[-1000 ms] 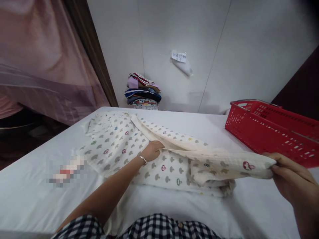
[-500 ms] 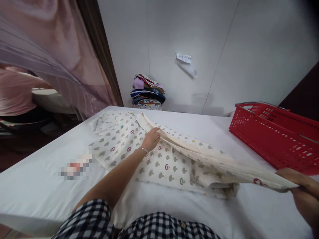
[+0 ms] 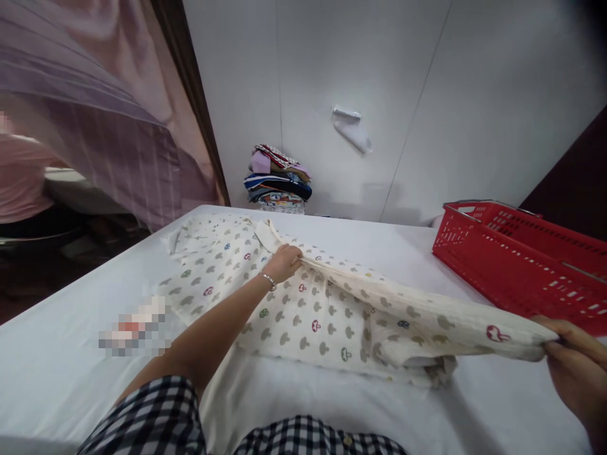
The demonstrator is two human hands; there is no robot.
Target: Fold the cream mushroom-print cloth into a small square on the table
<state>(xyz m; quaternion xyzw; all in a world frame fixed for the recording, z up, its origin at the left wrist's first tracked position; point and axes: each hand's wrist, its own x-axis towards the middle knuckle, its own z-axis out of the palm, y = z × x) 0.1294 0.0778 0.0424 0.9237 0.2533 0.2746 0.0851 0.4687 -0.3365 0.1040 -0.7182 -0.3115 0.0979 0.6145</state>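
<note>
Toward the lower right of the frame, one end of the mushroom-print garment (image 3: 306,316) was pinched by the right hand (image 3: 571,360). At the centre, its edge was gripped by the left hand (image 3: 286,263); between them a strip was stretched, apparently to be straightened. The rest was spread on the white surface (image 3: 398,243). For flat laying, even tension would seem required while the strip was lowered. At right, a red basket (image 3: 516,268) was seen.
</note>
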